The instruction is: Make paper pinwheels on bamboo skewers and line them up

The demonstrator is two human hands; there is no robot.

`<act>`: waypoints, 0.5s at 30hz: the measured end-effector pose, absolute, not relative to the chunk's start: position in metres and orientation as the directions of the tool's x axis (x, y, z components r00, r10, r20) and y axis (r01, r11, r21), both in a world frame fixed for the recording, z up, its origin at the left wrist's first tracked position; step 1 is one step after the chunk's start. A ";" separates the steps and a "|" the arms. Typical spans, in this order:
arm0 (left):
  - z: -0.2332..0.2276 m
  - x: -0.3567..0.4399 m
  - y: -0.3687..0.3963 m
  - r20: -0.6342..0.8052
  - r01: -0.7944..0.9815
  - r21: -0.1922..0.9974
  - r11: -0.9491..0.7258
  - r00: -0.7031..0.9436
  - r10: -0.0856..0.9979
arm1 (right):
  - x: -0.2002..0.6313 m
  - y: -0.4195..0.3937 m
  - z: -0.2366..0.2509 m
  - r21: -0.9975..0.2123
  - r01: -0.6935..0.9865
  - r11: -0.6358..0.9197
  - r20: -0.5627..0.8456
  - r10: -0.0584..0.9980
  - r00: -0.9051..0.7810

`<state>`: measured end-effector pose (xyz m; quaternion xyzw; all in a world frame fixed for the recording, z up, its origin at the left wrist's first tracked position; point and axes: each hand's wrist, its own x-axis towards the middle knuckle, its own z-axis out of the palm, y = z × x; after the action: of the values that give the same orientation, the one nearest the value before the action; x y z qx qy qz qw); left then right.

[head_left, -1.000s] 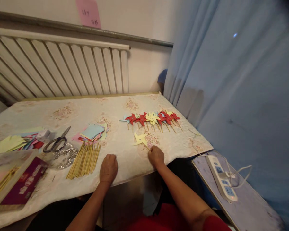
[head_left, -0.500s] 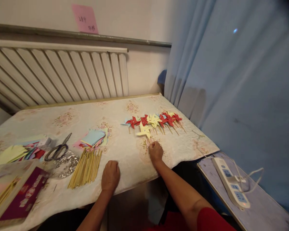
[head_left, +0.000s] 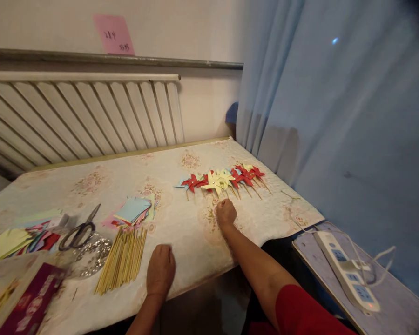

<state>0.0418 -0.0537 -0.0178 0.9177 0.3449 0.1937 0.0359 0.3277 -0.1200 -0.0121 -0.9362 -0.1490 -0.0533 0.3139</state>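
My right hand [head_left: 226, 212] is closed at the near side of a row of paper pinwheels. Just beyond its fingers is a yellow pinwheel [head_left: 214, 182], whose stick the fist grips and mostly hides. This pinwheel overlaps other ones in the row, among them a red pinwheel [head_left: 192, 183] to its left and further red, yellow and blue ones to its right. Near the front edge of the table, my left hand [head_left: 161, 270] rests as a loose fist, with nothing showing in it. Left of that hand lies a bundle of thin wooden sticks [head_left: 123, 260].
Coloured paper squares [head_left: 132, 210] lie behind the sticks. Further left are scissors [head_left: 78, 235], a bag of small metal fasteners [head_left: 92, 256], cut paper [head_left: 9, 244] and a purple box [head_left: 35, 302]. A power strip [head_left: 347, 272] sits on a lower surface at right, beside a blue curtain [head_left: 335, 139].
My right hand has moved slightly away from me, carrying the yellow pinwheel up and rightward against the others in the row. My left hand stays near the table edge; the view has shifted slightly.
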 end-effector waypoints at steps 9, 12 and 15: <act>-0.016 0.043 -0.052 0.312 0.622 0.232 -0.748 0.681 0.663 | 0.335 -0.106 -0.015 -0.536 0.313 -0.784 0.226 0.224 0.948; -0.017 0.044 -0.051 0.309 0.618 0.233 -0.751 0.685 0.660 | 0.336 -0.105 -0.015 -0.528 0.316 -0.788 0.228 0.226 0.947; -0.017 0.043 -0.051 0.299 0.621 0.224 -0.751 0.689 0.660 | 0.336 -0.106 -0.014 -0.535 0.326 -0.779 0.215 0.248 0.945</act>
<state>0.0435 -0.0509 -0.0166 0.9176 0.3491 0.1829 0.0525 0.3356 -0.1060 -0.0140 -0.9408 -0.1527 -0.0662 0.2952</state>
